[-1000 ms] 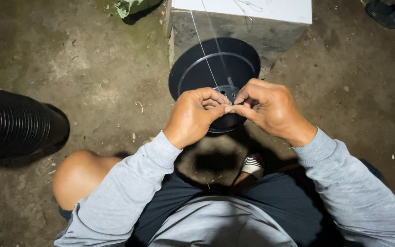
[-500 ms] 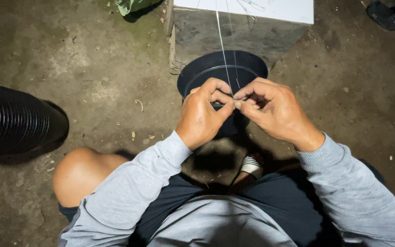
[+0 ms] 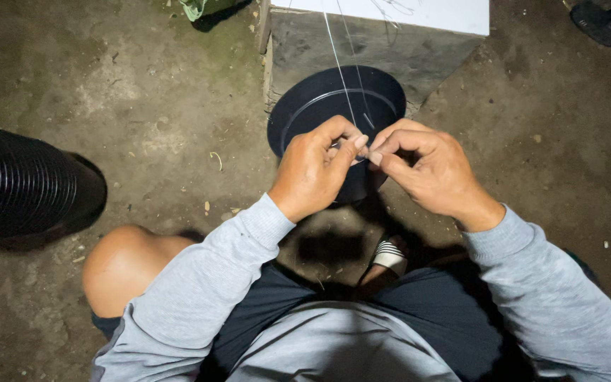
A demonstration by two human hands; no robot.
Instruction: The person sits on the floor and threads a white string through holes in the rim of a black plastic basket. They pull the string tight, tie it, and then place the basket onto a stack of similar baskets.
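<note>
My left hand (image 3: 316,170) and my right hand (image 3: 429,170) meet fingertip to fingertip over a black round plastic dish (image 3: 319,106) on the ground. Both pinch a thin clear line (image 3: 334,56) that runs up and away toward a grey block with a white top (image 3: 383,39). A second strand of the line lies beside it. What the fingertips hold between them is too small to make out. Grey sleeves cover both arms.
A stack of black ribbed pots (image 3: 22,184) lies on its side at the left. My bare knee (image 3: 125,265) is at lower left, and a striped sandal strap (image 3: 390,255) shows below the hands. The floor is rough dirt and concrete. A dark sandal (image 3: 602,21) sits top right.
Both hands have stayed pinched together on the line, with small finger shifts. The view has drifted, so the hands and dish sit slightly further right in the frame.
</note>
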